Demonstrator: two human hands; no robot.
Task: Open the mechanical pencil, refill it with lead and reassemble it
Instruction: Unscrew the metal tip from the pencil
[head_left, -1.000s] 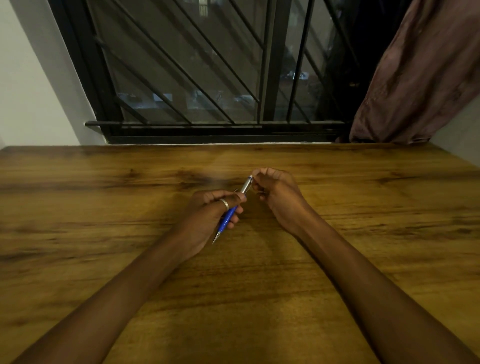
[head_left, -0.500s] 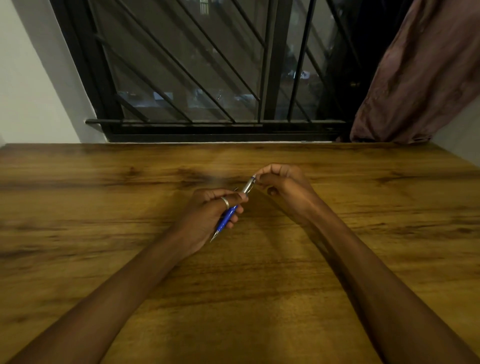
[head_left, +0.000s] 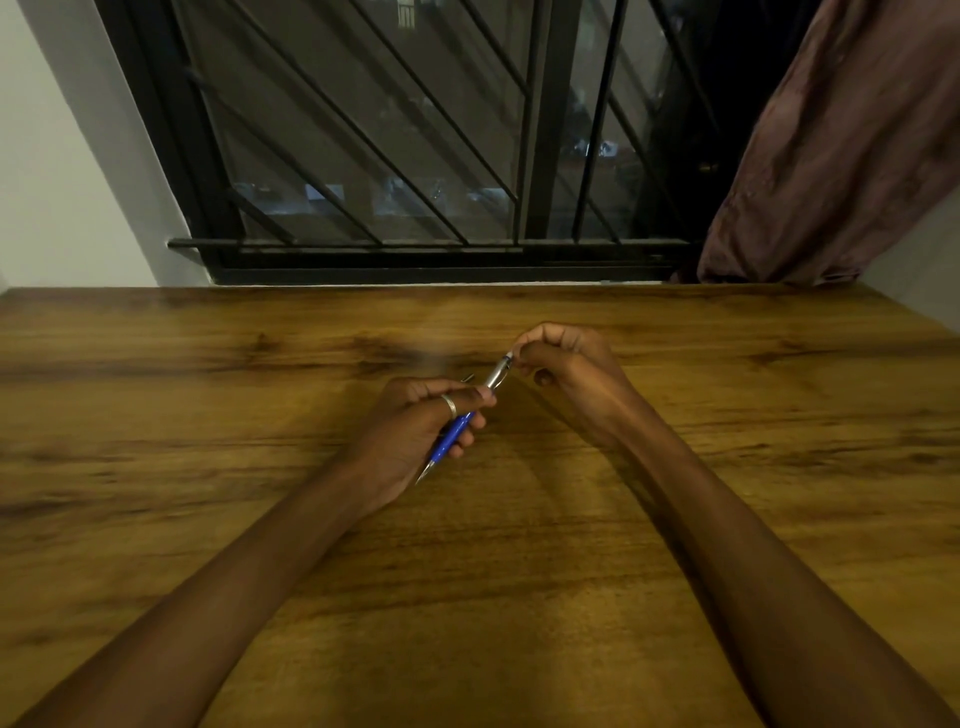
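A mechanical pencil (head_left: 457, 428) with a blue grip, silver upper barrel and metal tip slants over the wooden table (head_left: 208, 441), tip pointing down toward me. My left hand (head_left: 415, 431), with a ring on one finger, is closed around the blue grip. My right hand (head_left: 566, 369) pinches the pencil's top end with thumb and fingertips. A small dark piece (head_left: 467, 378) lies on the table just behind my left hand; what it is cannot be told. Any lead is too small to see.
The table's far edge meets a wall with a black barred window (head_left: 415, 156). A brownish curtain (head_left: 841, 145) hangs at the back right. The table's right edge slants in near the far right corner.
My right hand has lifted slightly up and to the right at the pencil's top end. My left hand keeps its hold on the blue grip, nearly still.
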